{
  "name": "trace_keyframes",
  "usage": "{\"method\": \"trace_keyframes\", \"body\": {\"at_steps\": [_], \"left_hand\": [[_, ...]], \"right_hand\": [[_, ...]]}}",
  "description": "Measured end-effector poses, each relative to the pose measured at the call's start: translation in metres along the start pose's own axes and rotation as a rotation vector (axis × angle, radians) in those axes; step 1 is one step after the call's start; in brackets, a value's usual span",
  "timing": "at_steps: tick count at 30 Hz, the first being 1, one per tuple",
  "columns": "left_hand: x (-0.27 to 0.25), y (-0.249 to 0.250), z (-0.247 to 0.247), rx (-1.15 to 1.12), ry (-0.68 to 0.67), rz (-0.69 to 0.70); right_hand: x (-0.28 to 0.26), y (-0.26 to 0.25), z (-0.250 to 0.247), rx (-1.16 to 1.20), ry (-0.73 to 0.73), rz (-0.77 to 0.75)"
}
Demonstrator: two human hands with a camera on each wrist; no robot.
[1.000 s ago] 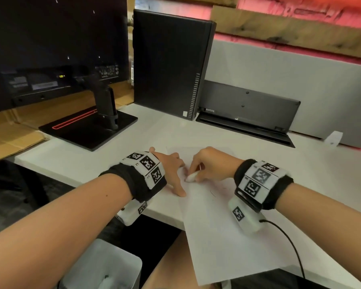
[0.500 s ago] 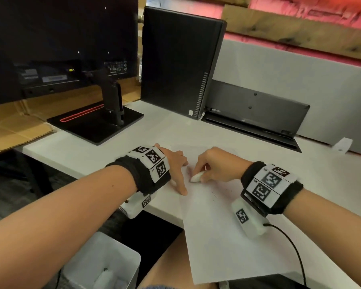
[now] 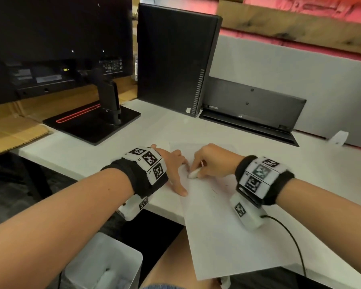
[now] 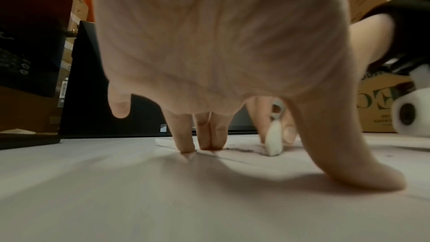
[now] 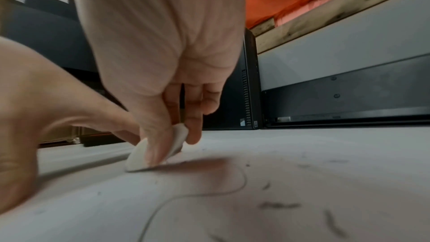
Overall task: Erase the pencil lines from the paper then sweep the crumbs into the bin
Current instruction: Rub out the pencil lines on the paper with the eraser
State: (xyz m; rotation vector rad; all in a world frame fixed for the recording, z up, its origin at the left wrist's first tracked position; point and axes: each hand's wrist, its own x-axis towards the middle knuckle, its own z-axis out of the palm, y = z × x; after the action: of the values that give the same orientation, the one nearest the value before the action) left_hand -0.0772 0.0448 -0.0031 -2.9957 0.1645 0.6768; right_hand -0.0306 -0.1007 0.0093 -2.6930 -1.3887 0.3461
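- Rubbing-out step, judged as under way: white eraser pressed down on the paper, right at the fingertips of the right hand.
- Pinched that eraser between the thumb and first fingers of the right hand, with the other fingers curled in beside them.
- Kept the left hand spread, fingers straight, tips and thumb pressed down at the paper's left edge, just beside the eraser; held nothing.
- Found a curvy pencil line under the right wrist, closer to the body than the eraser, not rubbed out yet.
- Found small dark crumbs lying on the paper too, near that line, below the right palm.
- Spotted the bin low down under the left forearm, beside the desk edge, well apart from the crumbs.
- Judged the sweeping part as not begun.
- Next move, as a guess: needed to pull the eraser back toward the right wrist, over the curvy line, with the left hand pushing down hard so the sheet would not slide or wrinkle.
- After that, likely needed to brush the crumbs leftward, off the desk edge and down into the bin.
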Motion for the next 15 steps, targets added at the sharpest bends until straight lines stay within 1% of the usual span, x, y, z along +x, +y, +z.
{"method": "trace_keyframes", "body": {"at_steps": [3, 7, 9, 11, 15], "left_hand": [[-0.001, -0.001, -0.001, 0.000, 0.003, -0.003], [0.001, -0.001, -0.005, 0.047, -0.028, -0.004], [0.003, 0.000, -0.007, 0.072, -0.039, -0.006], [0.004, 0.002, -0.009, 0.085, -0.048, -0.014], [0.005, 0.004, -0.010, 0.085, -0.060, -0.026]], "right_hand": [[0.004, 0.001, 0.005, 0.005, 0.003, 0.008], [-0.035, -0.001, 0.019, 0.041, -0.008, -0.012], [-0.049, -0.001, 0.022, 0.061, -0.043, -0.014], [-0.047, 0.000, 0.017, 0.073, -0.053, -0.008], [-0.026, 0.005, 0.005, 0.045, 0.013, 0.022]]}}
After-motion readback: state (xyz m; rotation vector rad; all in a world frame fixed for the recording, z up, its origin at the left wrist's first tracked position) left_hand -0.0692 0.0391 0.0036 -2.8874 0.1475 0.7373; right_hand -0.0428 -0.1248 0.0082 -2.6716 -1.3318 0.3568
